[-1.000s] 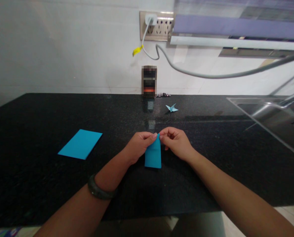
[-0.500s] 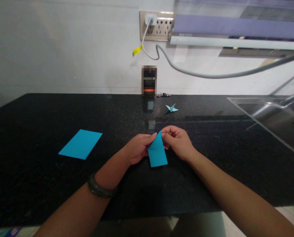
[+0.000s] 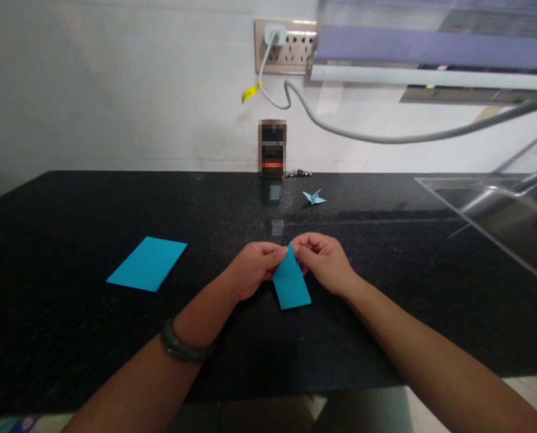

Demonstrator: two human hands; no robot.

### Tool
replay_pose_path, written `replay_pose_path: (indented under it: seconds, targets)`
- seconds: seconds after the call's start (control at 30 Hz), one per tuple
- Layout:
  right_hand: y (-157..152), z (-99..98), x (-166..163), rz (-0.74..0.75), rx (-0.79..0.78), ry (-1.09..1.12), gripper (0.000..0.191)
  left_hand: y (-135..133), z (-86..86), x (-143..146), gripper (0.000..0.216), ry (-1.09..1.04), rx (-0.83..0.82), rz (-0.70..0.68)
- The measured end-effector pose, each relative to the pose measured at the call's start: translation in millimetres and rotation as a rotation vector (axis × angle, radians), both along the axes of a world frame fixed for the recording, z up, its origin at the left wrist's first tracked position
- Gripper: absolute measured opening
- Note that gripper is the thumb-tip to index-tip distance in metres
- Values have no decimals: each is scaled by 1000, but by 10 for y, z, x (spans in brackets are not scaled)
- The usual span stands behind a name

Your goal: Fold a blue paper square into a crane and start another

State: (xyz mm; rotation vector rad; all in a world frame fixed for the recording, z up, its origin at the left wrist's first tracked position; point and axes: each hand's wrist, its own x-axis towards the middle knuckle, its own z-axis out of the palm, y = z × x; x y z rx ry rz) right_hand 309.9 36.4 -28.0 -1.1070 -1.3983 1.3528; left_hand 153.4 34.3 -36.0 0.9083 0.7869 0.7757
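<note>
A small folded blue paper (image 3: 291,282) stands on the black counter (image 3: 70,337) just in front of me, its pointed top held up. My left hand (image 3: 254,267) pinches that top from the left with thumb and fingers closed. My right hand (image 3: 323,260) pinches it from the right, fingers curled. A dark band sits on my left wrist (image 3: 183,347).
A flat blue paper sheet (image 3: 147,263) lies to the left. A finished pale blue paper crane (image 3: 314,197) rests further back. A dark phone-like object (image 3: 272,148) leans on the wall below a socket strip (image 3: 286,47) with a cable. A steel sink (image 3: 498,210) is at the right.
The folded paper's lower end has swung to the right while both hands kept pinching its top; the hands barely shifted.
</note>
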Motion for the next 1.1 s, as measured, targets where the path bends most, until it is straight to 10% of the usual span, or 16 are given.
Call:
replay_pose_path:
  seconds: [1.1]
  targets:
    - [21,-75,-17,21,-70,141,22,-20,20,52,22,437,421,241]
